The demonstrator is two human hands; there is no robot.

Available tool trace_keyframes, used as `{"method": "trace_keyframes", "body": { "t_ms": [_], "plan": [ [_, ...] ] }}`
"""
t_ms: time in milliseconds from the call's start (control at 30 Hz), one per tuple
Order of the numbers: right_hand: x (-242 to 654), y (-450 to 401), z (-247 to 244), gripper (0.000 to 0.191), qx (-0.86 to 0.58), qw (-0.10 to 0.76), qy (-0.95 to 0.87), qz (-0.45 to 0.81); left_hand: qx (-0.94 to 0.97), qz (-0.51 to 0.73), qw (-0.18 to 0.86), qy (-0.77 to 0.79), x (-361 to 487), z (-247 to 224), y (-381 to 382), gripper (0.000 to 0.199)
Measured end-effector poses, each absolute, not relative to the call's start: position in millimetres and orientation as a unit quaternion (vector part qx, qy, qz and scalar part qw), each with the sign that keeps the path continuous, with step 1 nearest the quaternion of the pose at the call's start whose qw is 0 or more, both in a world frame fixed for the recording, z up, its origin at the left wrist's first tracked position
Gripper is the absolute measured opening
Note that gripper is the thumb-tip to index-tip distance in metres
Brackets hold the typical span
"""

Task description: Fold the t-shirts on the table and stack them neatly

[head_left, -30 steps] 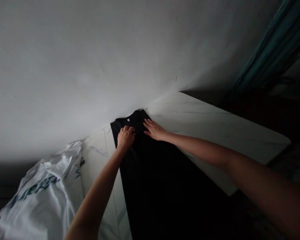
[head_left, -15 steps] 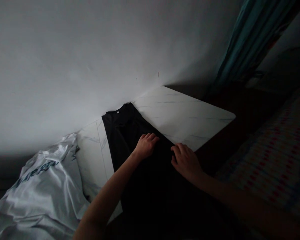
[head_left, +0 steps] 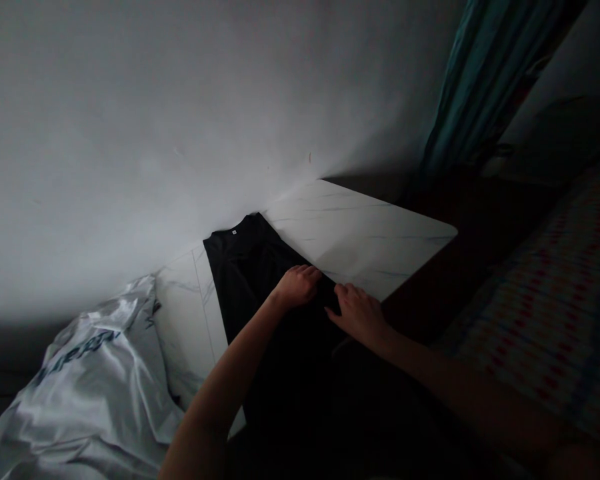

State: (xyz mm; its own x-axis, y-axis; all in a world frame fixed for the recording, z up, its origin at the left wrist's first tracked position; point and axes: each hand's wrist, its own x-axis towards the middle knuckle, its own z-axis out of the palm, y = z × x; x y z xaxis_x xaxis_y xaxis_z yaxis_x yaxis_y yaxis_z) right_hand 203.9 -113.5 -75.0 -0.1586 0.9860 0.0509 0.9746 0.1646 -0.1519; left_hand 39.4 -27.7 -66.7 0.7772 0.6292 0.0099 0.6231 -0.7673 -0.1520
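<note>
Notably, black T-shirt [head_left: 245, 267]: lies flat on the counter [head_left: 360, 233], its collar just beside the wall [head_left: 130, 133], with a small white neck label [head_left: 233, 231] showing. Its lower part is lost in shadow.

Left hand [head_left: 297, 285]: curled, resting on the shirt's middle; any pinch of cloth cannot be told.

Right hand [head_left: 357, 313]: fingers loosely spread, tips on the shirt's edge beside bare counter; any pinch cannot be told.

Possible faults: uneven pull between the hands could skew the shirt; black cloth in dim light could hide creases; if the shadowed part overhangs the counter, its weight could drag the shirt off.

Obstruction: white garment [head_left: 105, 387], bunched at the counter's left side, lies below the left forearm [head_left: 225, 380] and could snag it.

Surroundings: teal curtain [head_left: 480, 87], upper right; patterned cloth [head_left: 530, 327], right.
</note>
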Motion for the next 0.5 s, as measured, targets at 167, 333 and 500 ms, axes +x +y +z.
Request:
{"method": "trace_keyframes", "body": {
  "t_ms": [167, 333, 500],
  "plan": [
    [198.9, -118.4, -74.5, 0.019, -0.646, 0.058, -0.76, -0.043, -0.933, 0.029, 0.059, -0.353, 36.1, -68.4, -23.5, 0.029],
    [217.9, -132.0, -73.3, 0.027, -0.604, 0.106, -0.781, -0.117, -0.935, 0.024, 0.113, -0.334, 28.7, -76.4, -21.1, 0.031],
    [238.4, -142.1, -75.3, 0.028, -0.573, 0.138, -0.797, -0.133, -0.864, -0.002, 0.166, -0.476, 15.3, -70.2, -6.8, 0.03]
  ]
}}
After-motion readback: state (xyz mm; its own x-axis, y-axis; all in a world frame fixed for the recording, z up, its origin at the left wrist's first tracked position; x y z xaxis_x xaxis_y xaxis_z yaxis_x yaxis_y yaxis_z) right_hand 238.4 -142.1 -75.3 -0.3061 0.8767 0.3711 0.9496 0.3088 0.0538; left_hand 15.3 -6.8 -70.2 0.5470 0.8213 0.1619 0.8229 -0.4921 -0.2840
